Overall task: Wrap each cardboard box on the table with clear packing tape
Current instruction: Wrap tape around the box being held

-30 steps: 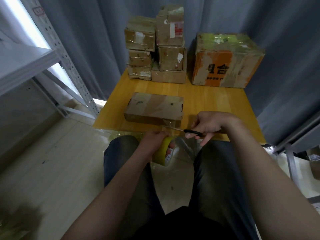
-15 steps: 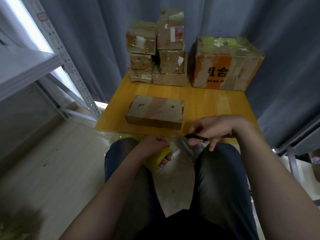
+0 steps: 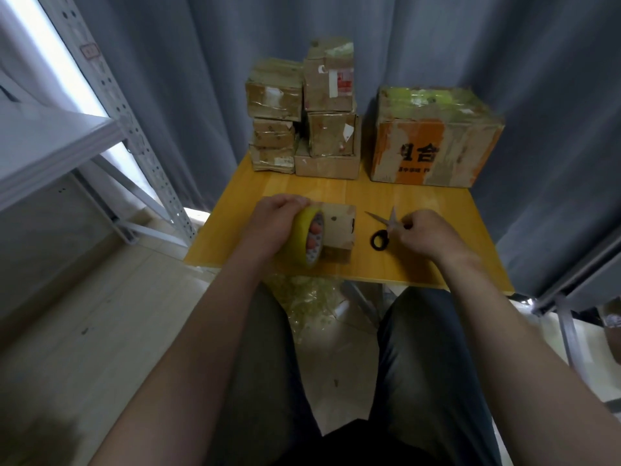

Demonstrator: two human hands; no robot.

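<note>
Cardboard box (image 3: 339, 227) lies mostly hidden behind left hand (image 3: 272, 220) gripping tape roll (image 3: 300, 238).

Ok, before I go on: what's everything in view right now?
flat box: one, brown, table front
tape roll: one, yellowish, over the flat box's left end
scissors: one, black handles, blades open, on the table right of the flat box
small boxes: six, brown, two stacks, back left
large box: one, brown with orange print, back right
table: one, yellow wood
curtain: grey-blue, behind
shelving: white metal, left
clear film scraps: floor under the table
left hand: grips the tape roll
right hand: at the scissors' handle, grip unclear
</note>
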